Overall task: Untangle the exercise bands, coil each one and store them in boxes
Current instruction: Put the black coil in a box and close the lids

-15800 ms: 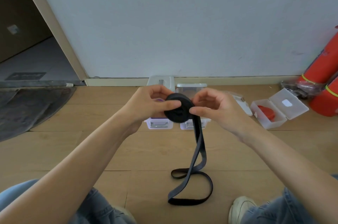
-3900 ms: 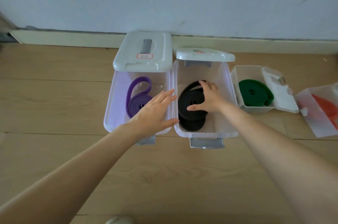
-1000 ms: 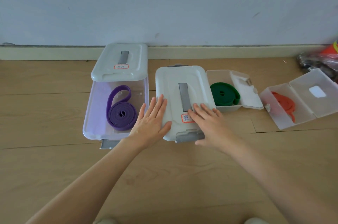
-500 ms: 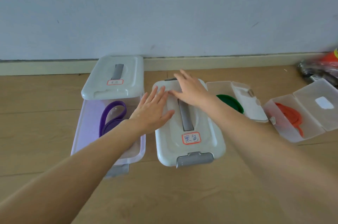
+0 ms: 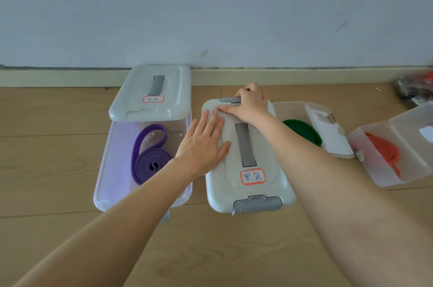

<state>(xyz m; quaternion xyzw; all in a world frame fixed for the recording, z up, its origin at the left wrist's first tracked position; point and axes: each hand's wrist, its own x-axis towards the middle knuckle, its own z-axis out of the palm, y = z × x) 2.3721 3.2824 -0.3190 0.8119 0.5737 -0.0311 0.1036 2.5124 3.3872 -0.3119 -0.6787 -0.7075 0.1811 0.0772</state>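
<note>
- An open clear box (image 5: 105, 183) is sitting on the wooden floor (image 5: 46, 146) at the left, its white lid (image 5: 150, 92) lying across the far end.
- A purple band (image 5: 150, 158) is lying coiled inside that box, one loop sticking out toward the wall.
- My left hand (image 5: 203, 143) is lying flat on the white lid (image 5: 246, 146) of the middle box, fingers straight and slightly spread, gripping nothing.
- That middle lid is carrying a grey handle strip (image 5: 244, 145) and a red-bordered label (image 5: 253, 176), with a grey latch (image 5: 256, 203) at the near end.
- My right hand (image 5: 251, 105) is resting at the far end of the same lid, fingers curling over the far grey latch (image 5: 228, 99) and thumb pressing on the lid top.
- A green band (image 5: 302, 132) is sitting coiled in a small open case (image 5: 328, 136), partly hidden behind my right forearm.
- An orange band (image 5: 384, 150) is lying in another open clear case (image 5: 412, 146) at the far right.
</note>
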